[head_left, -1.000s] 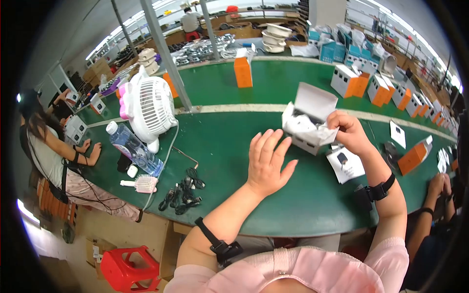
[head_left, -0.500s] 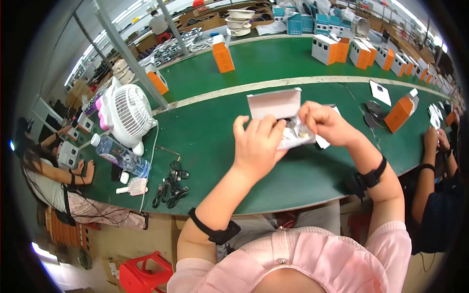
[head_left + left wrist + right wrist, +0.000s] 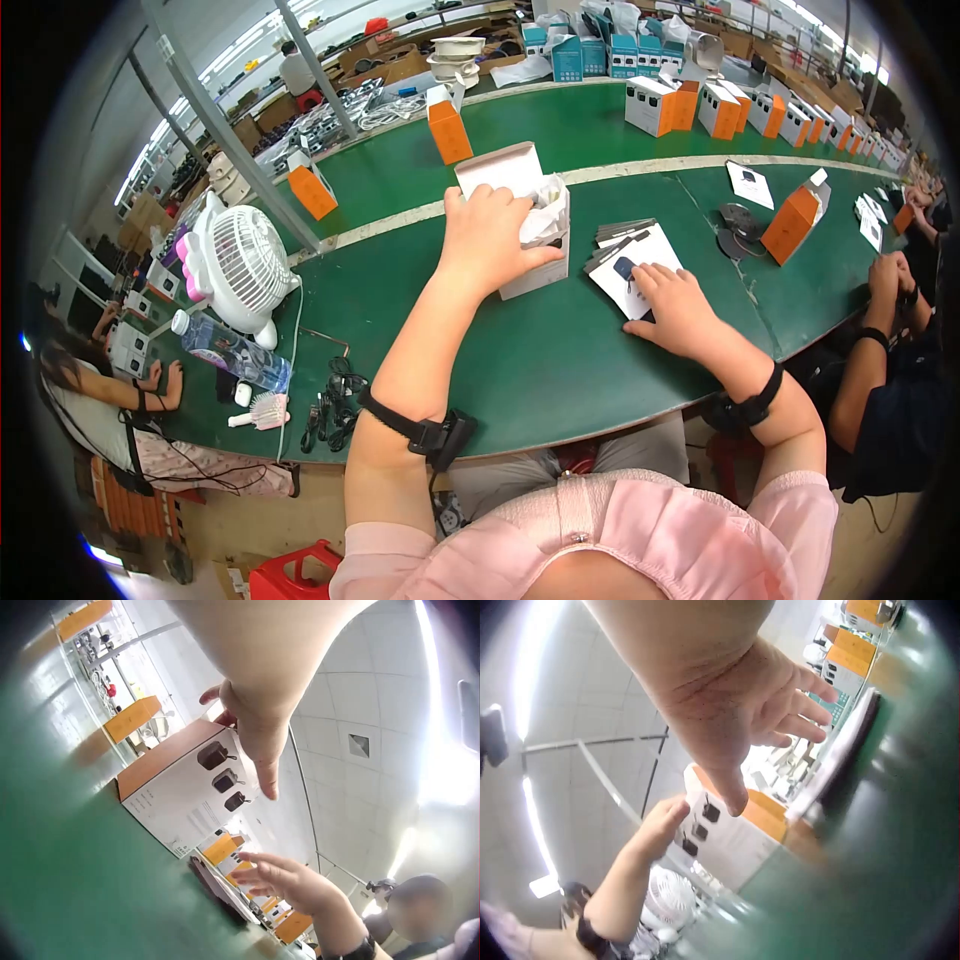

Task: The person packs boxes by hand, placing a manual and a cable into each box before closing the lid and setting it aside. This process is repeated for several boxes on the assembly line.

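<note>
A small white box (image 3: 557,255) stands upright on the green table with its lid raised and crumpled white wrapping (image 3: 546,212) inside. My left hand (image 3: 485,238) grips it at the top, fingers over the far rim and thumb along the near side. Printed pictures of small devices show on the box's white face (image 3: 169,817) in the left wrist view. To the right lies a fanned stack of white leaflets (image 3: 652,248) with a dark device printed on top. My right hand (image 3: 678,312) reaches over this stack, fingers extended, fingertips at the top leaflet.
At the left are a white fan (image 3: 245,268), a water bottle (image 3: 235,352), a hairbrush (image 3: 266,411) and coiled black cables (image 3: 335,400). An orange-and-white box (image 3: 795,225) and black coils (image 3: 738,228) sit at the right. More boxes line the far strip; people sit at both sides.
My left hand has come onto the box, which now stands further left in the head view. The right hand has left the box's contents and moved down to the leaflets.
</note>
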Available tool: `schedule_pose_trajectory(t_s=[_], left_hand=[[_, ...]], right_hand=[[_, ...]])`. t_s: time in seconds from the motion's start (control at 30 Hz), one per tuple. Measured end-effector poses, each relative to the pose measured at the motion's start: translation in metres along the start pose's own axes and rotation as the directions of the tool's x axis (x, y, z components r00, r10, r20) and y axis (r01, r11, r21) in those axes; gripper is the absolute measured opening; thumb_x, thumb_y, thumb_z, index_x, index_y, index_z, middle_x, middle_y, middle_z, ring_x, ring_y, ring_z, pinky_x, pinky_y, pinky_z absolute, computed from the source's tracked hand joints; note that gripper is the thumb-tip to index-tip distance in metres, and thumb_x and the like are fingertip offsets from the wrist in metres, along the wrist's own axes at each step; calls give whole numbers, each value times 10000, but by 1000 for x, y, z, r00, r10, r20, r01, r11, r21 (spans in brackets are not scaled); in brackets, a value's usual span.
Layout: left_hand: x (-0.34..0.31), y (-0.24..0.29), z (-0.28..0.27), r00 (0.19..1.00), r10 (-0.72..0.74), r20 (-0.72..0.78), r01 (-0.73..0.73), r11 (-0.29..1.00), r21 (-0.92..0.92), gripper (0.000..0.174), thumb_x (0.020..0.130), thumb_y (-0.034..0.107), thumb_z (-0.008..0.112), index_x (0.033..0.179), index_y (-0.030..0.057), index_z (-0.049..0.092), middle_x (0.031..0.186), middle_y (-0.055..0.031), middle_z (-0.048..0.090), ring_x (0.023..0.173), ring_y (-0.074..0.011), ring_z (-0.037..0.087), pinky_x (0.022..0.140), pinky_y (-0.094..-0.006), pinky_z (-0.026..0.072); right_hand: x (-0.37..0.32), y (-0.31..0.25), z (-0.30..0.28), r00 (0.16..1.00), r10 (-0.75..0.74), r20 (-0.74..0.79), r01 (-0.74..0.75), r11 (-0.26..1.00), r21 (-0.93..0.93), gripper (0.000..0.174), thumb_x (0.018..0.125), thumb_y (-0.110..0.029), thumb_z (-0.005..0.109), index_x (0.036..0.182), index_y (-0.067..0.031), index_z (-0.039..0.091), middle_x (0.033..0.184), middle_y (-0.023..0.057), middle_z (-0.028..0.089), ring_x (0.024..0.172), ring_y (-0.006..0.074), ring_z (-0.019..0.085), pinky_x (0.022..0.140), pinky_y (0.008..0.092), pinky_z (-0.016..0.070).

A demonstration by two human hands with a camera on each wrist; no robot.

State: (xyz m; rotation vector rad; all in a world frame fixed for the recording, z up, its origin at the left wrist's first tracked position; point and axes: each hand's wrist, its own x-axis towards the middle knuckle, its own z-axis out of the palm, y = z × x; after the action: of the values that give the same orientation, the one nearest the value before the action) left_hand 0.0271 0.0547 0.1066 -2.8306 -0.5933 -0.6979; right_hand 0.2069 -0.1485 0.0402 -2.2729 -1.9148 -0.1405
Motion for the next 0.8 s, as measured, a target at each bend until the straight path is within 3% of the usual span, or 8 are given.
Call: schedule_pose_trajectory(t_s=[0.03, 0.1, 0.23, 0.53, 0.6, 0.67, 0.73, 0.8], left_hand=[[-2, 2, 2, 1000, -3, 1, 3, 1000, -4, 597, 645, 545, 749, 1047, 109, 679, 941, -64, 609, 960, -243, 552, 907, -478, 329], [-9, 5, 3, 919, 65, -389, -94, 994, -55, 546, 673, 482, 746, 1043, 89, 665, 990, -80, 596, 997, -265, 535, 928, -468, 323], [-30, 26, -12, 832, 72, -550, -202, 963, -179, 348, 719, 318, 722, 949, 65, 662, 1015, -94, 585, 980, -293, 527, 881, -416, 365], [-57, 34, 3, 766, 25, -642, -257, 928, -270, 176, 683, 68, 717, 851, 52, 668, 936, -89, 620, 891, -287, 576, 762, -371, 452], [-61, 38, 3, 799, -152, -582, -218, 829, -515, 192, 664, 114, 747, 831, 59, 670, 933, -93, 622, 911, -302, 574, 798, -391, 464], [-66, 37, 7, 810, -132, -572, -260, 793, -551, 342, 779, 188, 717, 1072, 33, 633, 1044, -127, 616, 967, -284, 583, 809, -372, 485], [-67, 46, 7, 925, -367, -99, -148, -108, -983, 610, 907, 369, 599, 1356, 3, 409, 1183, -155, 568, 1023, -256, 580, 843, -368, 489], [-65, 39, 4, 978, -203, -41, -81, -196, -977, 809, 930, 605, 399, 1437, 2, 217, 1365, -164, 445, 1119, -250, 570, 881, -384, 502]], right_hand=[[-6, -1, 1, 999, -24, -23, 24, 1000, 15, 576, 776, -320, 708, 1209, 15, 526, 1235, 184, 574, 1215, 315, 493, 1008, 476, 370], [-14, 2, 1, 997, -70, -41, 72, 997, 40, 494, 805, -267, 674, 1187, 18, 543, 1235, 182, 574, 1211, 314, 497, 1003, 470, 375], [-22, 5, 1, 982, -158, -102, 158, 987, -10, 288, 848, -125, 586, 1098, 15, 599, 1206, 167, 594, 1161, 301, 536, 970, 450, 403], [-27, -3, -22, 953, -44, -299, 118, 965, 234, 167, 796, -24, 572, 935, -11, 664, 905, 121, 684, 790, 322, 646, 738, 384, 506], [-23, -4, -39, 919, -13, -393, 160, 925, 344, 152, 843, -42, 578, 955, 14, 663, 852, 105, 689, 697, 268, 651, 636, 341, 517], [-14, -1, -54, 959, 220, -180, 107, 306, 946, 184, 903, -104, 577, 1001, 28, 657, 823, 71, 678, 685, 172, 642, 629, 286, 516], [0, -2, -72, 976, 171, -137, 119, 108, 987, 219, 927, -122, 560, 1044, 40, 648, 825, 60, 663, 727, 118, 624, 653, 251, 515], [19, -14, -82, 973, 158, -166, 146, 132, 981, 217, 925, -115, 555, 1039, 40, 654, 825, 47, 664, 721, 116, 623, 645, 251, 509]])
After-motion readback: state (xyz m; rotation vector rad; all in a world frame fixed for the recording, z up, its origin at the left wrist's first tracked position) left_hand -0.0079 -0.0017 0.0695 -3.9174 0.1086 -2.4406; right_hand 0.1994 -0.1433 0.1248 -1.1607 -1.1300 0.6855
